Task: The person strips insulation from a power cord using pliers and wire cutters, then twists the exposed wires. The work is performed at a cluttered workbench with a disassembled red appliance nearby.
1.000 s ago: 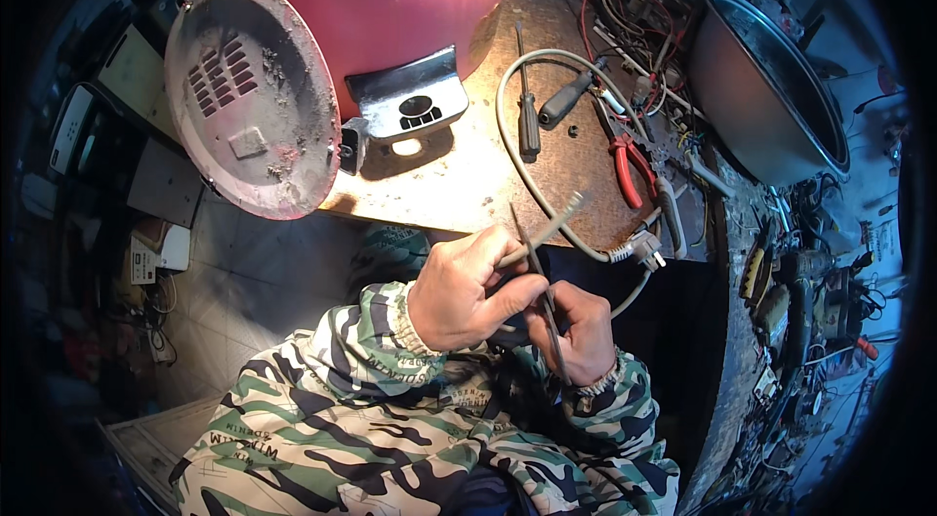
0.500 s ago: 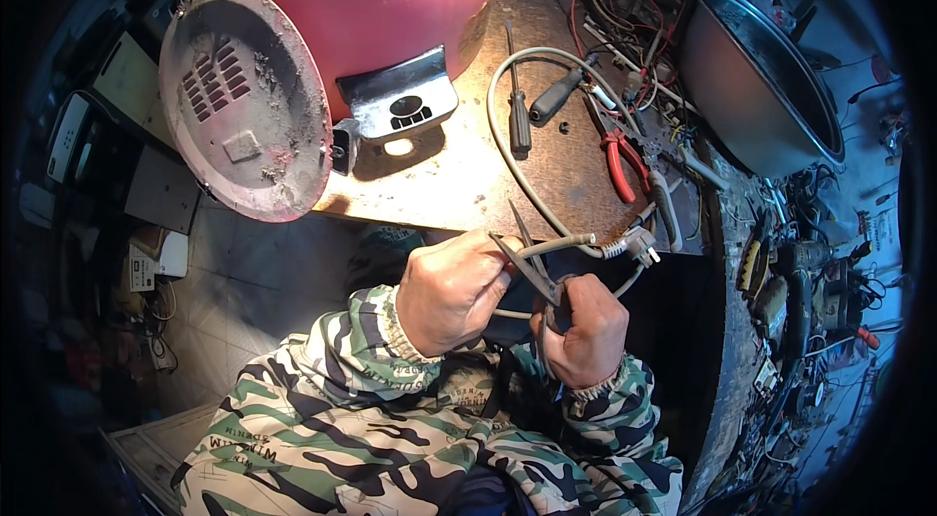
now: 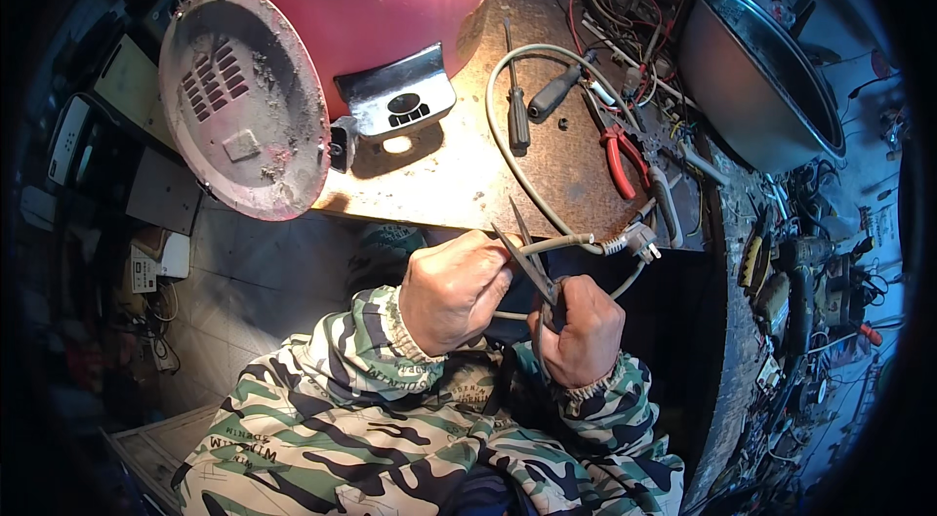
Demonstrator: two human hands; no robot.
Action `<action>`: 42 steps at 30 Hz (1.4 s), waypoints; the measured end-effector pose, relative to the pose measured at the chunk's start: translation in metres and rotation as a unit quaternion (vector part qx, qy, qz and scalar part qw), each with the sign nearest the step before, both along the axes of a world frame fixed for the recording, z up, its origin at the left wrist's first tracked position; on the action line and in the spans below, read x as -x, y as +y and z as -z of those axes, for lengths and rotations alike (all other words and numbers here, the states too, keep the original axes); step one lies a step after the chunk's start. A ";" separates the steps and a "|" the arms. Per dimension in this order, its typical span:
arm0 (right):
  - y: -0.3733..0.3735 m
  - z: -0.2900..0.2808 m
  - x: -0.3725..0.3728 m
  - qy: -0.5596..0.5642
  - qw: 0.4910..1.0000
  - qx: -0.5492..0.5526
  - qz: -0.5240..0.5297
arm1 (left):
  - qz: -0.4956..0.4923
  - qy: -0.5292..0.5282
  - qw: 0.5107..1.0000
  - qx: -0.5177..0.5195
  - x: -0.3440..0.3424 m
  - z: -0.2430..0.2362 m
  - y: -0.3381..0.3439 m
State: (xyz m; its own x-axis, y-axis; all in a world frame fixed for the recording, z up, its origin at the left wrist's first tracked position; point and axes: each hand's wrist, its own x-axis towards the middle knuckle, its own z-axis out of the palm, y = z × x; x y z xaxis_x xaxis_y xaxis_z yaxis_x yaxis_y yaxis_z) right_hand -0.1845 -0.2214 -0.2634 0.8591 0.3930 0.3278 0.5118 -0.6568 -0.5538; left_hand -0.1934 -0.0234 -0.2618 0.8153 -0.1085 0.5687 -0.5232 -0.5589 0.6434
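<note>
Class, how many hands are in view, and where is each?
2. The left hand grips the gray cable; to its right, the right hand holds the open scissors. No others show.

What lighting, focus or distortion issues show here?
Head view: glare pales the upper curved pink casing; head view: shadow lies beneath the curved silver and black panel; head view: dark metal scissors look reasonably sharp; head view: fisheye bends outer lines, rim fading to black.
</note>
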 end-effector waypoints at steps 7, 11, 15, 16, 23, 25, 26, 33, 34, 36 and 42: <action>-0.006 0.009 -0.002 -0.037 0.999 0.001 -0.009 | 0.026 0.020 0.999 0.022 -0.001 0.003 0.002; -0.005 0.008 -0.004 -0.048 0.999 0.005 -0.008 | -0.012 0.042 0.997 0.065 0.001 -0.002 -0.003; -0.002 0.006 -0.007 -0.061 0.998 0.008 -0.003 | 0.001 0.023 0.996 0.085 0.000 0.004 0.002; -0.002 0.006 -0.007 -0.062 0.998 0.006 -0.005 | 0.010 0.020 0.996 0.088 -0.002 0.003 0.003; -0.009 0.014 -0.012 -0.054 0.997 -0.014 -0.046 | 0.132 0.092 0.975 0.154 -0.007 0.003 0.014; -0.014 0.016 -0.014 -0.040 0.997 -0.011 -0.065 | 0.203 0.144 0.951 0.184 -0.011 0.006 0.021; -0.016 0.016 -0.016 -0.041 0.996 -0.012 -0.081 | 0.239 0.164 0.933 0.215 -0.013 0.012 0.023; -0.019 0.009 -0.030 -0.046 0.987 -0.024 -0.152 | 0.408 0.444 0.676 0.423 -0.022 0.022 0.040; -0.019 0.009 -0.030 -0.038 0.988 -0.029 -0.147 | 0.375 0.420 0.698 0.443 -0.018 0.020 0.035; -0.019 0.012 -0.027 -0.046 0.994 -0.022 -0.100 | 0.269 0.319 0.828 0.375 -0.013 0.010 0.023; -0.011 0.010 -0.019 -0.031 0.997 -0.024 -0.059 | -0.008 -0.056 0.994 0.092 -0.011 0.017 0.001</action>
State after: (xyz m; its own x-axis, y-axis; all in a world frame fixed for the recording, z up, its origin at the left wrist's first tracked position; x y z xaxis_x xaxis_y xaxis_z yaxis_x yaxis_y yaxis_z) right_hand -0.1652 -0.2320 -0.2737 0.7852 0.4732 0.3995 0.6183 -0.5625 -0.5489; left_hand -0.1824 -0.0220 -0.2792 0.7461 0.0171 0.6656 -0.5900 -0.4463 0.6729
